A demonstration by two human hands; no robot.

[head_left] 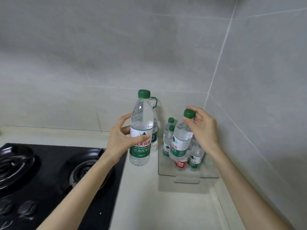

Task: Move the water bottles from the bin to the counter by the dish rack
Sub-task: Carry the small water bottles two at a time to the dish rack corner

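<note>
My left hand (pixel 122 138) grips a green-capped, green-labelled water bottle (pixel 141 123) around its middle and holds it upright above the counter, left of the bin. My right hand (pixel 203 128) pinches the green cap of a second green-labelled water bottle (pixel 181 141), which hangs tilted over the clear plastic bin (pixel 186 175). Inside the bin stand several more small bottles (pixel 167 140), most with green labels and one with a red label (pixel 181 164).
A large clear water jug (pixel 155 130) with a green handle stands against the wall behind the held bottle. A black gas hob (pixel 54 173) with two burners fills the left. The pale counter (pixel 149 205) runs between hob and the tiled corner wall on the right.
</note>
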